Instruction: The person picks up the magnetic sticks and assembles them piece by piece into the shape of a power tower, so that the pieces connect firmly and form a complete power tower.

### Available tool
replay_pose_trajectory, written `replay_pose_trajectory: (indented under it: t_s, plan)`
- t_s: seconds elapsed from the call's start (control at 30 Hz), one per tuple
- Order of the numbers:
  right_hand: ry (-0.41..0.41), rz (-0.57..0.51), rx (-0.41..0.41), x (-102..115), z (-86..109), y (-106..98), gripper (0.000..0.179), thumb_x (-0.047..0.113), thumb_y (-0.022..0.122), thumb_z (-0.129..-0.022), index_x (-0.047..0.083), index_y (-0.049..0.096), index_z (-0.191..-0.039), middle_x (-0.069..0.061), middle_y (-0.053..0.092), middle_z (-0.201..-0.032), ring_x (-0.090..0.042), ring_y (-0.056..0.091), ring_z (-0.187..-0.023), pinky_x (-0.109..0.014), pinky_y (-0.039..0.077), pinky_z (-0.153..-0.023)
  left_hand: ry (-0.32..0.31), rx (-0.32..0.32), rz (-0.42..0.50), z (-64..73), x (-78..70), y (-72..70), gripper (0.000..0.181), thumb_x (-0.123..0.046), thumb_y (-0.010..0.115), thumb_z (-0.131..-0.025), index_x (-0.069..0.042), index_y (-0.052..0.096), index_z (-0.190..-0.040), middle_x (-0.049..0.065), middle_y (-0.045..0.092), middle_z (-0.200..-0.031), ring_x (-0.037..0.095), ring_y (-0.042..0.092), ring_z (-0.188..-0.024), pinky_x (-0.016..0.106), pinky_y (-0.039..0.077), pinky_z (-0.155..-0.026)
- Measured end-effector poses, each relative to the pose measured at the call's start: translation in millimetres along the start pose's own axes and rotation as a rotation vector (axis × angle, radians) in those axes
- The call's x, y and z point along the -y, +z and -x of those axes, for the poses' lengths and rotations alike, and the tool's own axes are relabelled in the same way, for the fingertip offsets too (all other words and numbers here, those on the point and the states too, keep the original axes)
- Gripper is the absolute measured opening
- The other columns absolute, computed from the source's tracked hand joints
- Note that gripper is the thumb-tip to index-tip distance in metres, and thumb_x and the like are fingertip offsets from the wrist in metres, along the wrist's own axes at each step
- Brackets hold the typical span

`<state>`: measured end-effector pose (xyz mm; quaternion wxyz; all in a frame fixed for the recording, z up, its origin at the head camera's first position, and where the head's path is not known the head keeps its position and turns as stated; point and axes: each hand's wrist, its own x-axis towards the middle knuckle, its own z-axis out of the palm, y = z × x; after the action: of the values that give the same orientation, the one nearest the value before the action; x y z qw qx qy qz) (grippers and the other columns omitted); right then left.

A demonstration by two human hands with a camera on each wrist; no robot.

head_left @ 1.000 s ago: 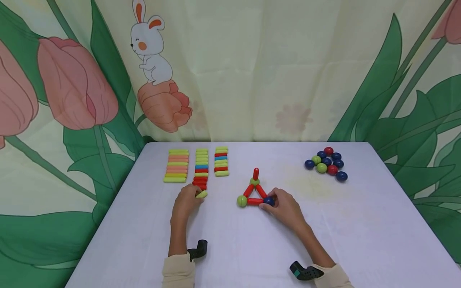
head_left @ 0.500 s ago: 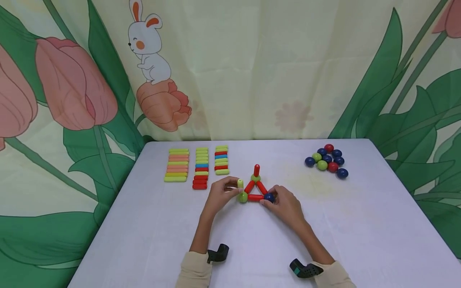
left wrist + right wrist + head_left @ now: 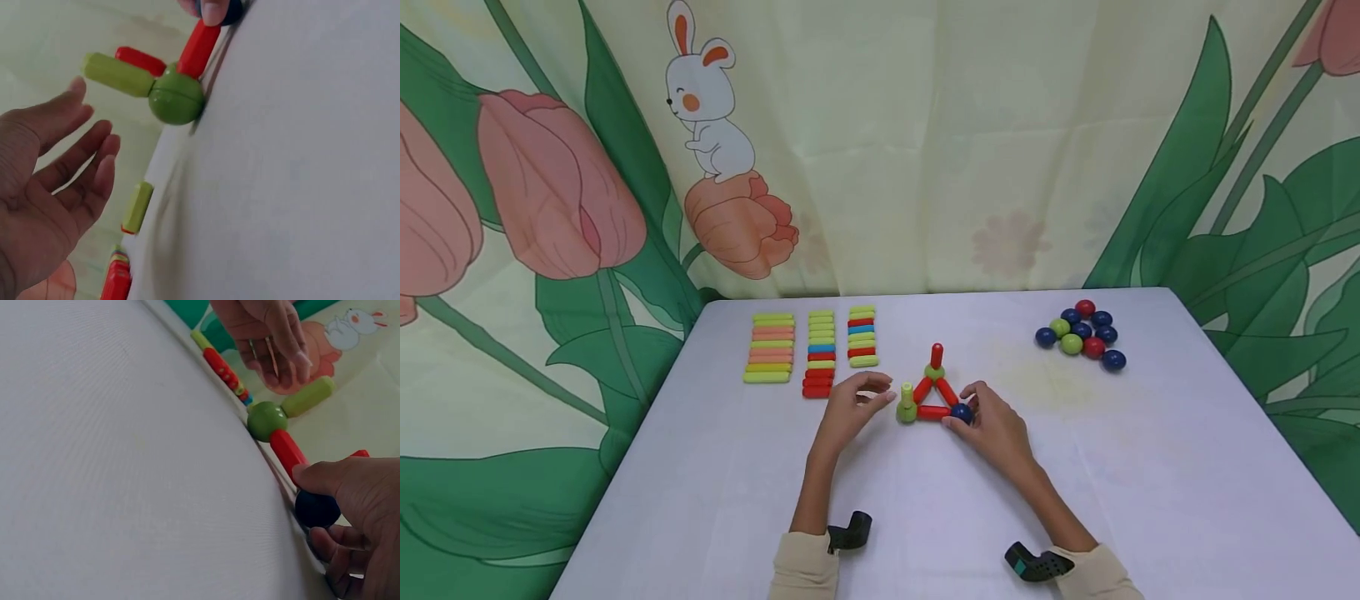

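Note:
A triangle of red sticks joined by balls lies on the white table, with a green ball [image 3: 906, 412] at its near left corner and a dark blue ball [image 3: 317, 509] at its near right. From the near left ball a light green stick [image 3: 119, 74] stands upright; a red stick [image 3: 937, 356] stands on the far green ball [image 3: 934, 372]. My left hand [image 3: 848, 410] is just left of the light green stick, fingers loosely bent and apart from it. My right hand [image 3: 996, 423] holds the dark blue ball between thumb and fingers.
Three columns of coloured sticks [image 3: 771, 344] lie at the back left of the table [image 3: 722, 483]. A cluster of red, green and dark blue balls [image 3: 1081, 332] sits at the back right. Behind the table hangs a printed curtain [image 3: 880, 167].
My left hand carried a light green stick from the middle column to the near left ball, stood it there and let go. My right hand stayed on the dark blue ball.

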<state>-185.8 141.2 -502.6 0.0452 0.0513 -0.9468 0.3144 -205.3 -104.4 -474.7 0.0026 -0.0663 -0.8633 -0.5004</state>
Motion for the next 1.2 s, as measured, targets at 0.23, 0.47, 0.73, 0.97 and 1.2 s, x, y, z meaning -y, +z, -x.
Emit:
replay_pose_trajectory:
  t_s: [0.23,0.47,0.73,0.97,1.2]
  plan:
    - [-0.061,0.066,-0.029,0,1.0,0,0.041,0.037,0.077,-0.083,0.023,0.064,-0.119,-0.007,0.051,-0.091,-0.018,0.049,-0.074,-0.024,0.043,-0.058,-0.065,-0.322,-0.36,-0.1,13.2,-25.4,0.02,-0.012,0.076,-0.084,-0.009,0.073,-0.104,0.01,0.061,-0.107,0.027,0.056,-0.104,0.04,0.055,-0.083]
    - [-0.038,0.024,0.028,0,-2.5,-1,0.054,0.042,0.082,-0.076,0.02,0.065,-0.122,-0.004,0.054,-0.089,-0.017,0.051,-0.079,-0.024,0.045,-0.063,-0.179,-0.285,-0.633,5.5,25.7,-44.3,0.033,-0.008,0.081,-0.078,-0.006,0.072,-0.11,0.017,0.059,-0.111,0.033,0.055,-0.105,0.05,0.054,-0.08]
    - [-0.148,-0.216,0.225,-2,-4.3,-5,0.052,0.025,0.081,-0.08,0.014,0.061,-0.126,0.005,0.062,-0.088,-0.01,0.056,-0.076,-0.02,0.051,-0.067,-0.218,-0.174,-0.563,6.8,28.8,-45.6,0.039,-0.011,0.083,-0.077,-0.002,0.07,-0.113,0.017,0.064,-0.111,0.031,0.061,-0.103,0.043,0.058,-0.084]
    - [-0.094,-0.273,0.097,-7,-4.4,-5,0.027,0.029,0.079,-0.083,0.015,0.057,-0.091,0.003,0.056,-0.071,-0.012,0.054,-0.066,-0.019,0.047,-0.056,-0.167,0.051,-0.225,6.1,16.1,-29.3,0.033,-0.011,0.079,-0.081,-0.007,0.064,-0.111,0.008,0.065,-0.105,0.023,0.059,-0.098,0.037,0.058,-0.082]
    - [0.13,-0.261,-0.128,-16,-6.7,-7,0.044,0.027,0.077,-0.085,0.008,0.053,-0.117,-0.011,0.058,-0.099,-0.018,0.05,-0.071,-0.017,0.043,-0.058,-0.04,0.25,0.096,2.7,3.4,13.5,0.028,-0.018,0.072,-0.088,-0.011,0.059,-0.112,0.005,0.067,-0.108,0.018,0.063,-0.105,0.031,0.055,-0.09]
